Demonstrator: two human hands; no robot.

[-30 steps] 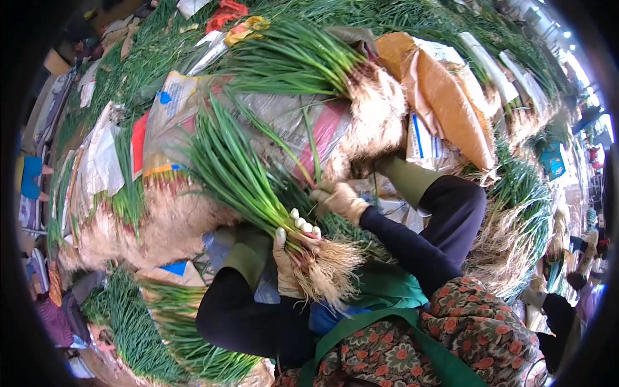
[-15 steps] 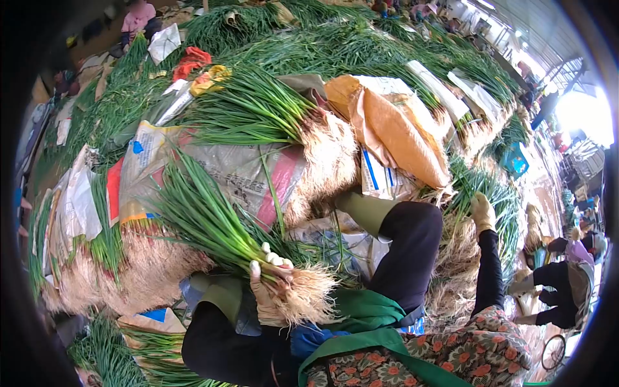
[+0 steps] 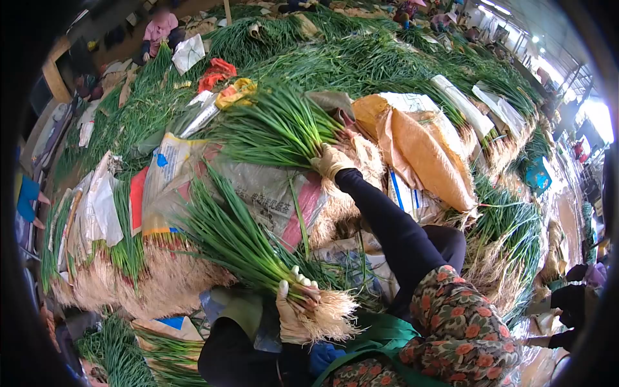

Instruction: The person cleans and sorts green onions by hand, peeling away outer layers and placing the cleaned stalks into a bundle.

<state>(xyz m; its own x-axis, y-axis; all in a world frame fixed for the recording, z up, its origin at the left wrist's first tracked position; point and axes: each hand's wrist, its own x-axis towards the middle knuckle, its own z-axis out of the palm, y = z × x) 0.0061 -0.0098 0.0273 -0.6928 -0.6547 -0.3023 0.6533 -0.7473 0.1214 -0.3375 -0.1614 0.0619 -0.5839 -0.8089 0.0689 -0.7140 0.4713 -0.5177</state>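
Gloved and closed, my left hand (image 3: 291, 313) grips a bunch of green onions (image 3: 248, 248) near its base. The bunch's leaves point up and to the left, and its pale roots hang out at the right over my lap. My right hand (image 3: 330, 161), also gloved, reaches forward to the upper pile of green onions (image 3: 277, 129). Its fingers are bent round stems at the root end of that pile. A grey printed sack (image 3: 258, 193) lies between the two bunches.
An orange-brown sack (image 3: 419, 155) is right of the pile. Root-ended onion bundles (image 3: 174, 274) line the left, and more (image 3: 503, 238) lie at the right. A person in pink (image 3: 160, 29) sits at the upper left. A red bag (image 3: 216, 74) lies farther back.
My right hand has gone from near the held bunch, out to the right, and then forward onto the upper pile. My left hand still holds its bunch. The view has shifted.
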